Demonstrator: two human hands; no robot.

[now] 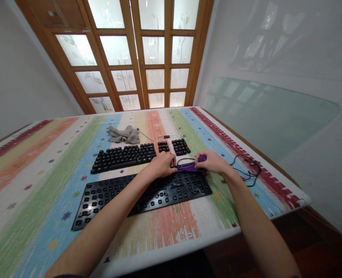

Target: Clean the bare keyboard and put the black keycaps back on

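Pinching one end of the purple cloth (pixel 188 168) with the left hand (pixel 162 164) and the other with the right hand (pixel 213 161), at the far edge of the keyboard base (pixel 159 195); seemingly wiping there, probably calling next for working the cloth along, clear of the keycaps (pixel 127 153).

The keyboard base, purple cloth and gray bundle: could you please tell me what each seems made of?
Keyboard base: probably plastic, black and glossy, judging by its bright highlights.
Purple cloth: likely fabric, matte, since it gathers softly; fiber unclear.
Gray bundle: seemingly matte textile, given its limp folds.
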